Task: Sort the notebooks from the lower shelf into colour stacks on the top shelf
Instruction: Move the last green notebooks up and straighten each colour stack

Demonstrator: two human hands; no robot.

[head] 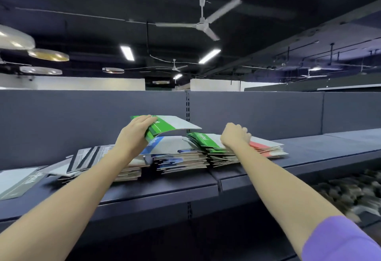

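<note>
My left hand (135,132) grips a green-and-white notebook (173,124) by its spine end and holds it tilted in the air above the blue stack (177,157). My right hand (235,136) rests with fingers curled on the green stack (206,143), at the edge of a red-and-white notebook (266,147); whether it grips anything I cannot tell. A black-and-white stack (92,157) lies left of the blue one. A grey-green notebook (18,180) lies alone at the far left. All sit on the top shelf (165,186).
The shelf's dark back panel (82,116) rises behind the stacks. To the right the shelf board (329,143) continues bare. A blurred heap of items (346,192) shows on the lower shelf at the right. A ceiling fan (203,22) hangs overhead.
</note>
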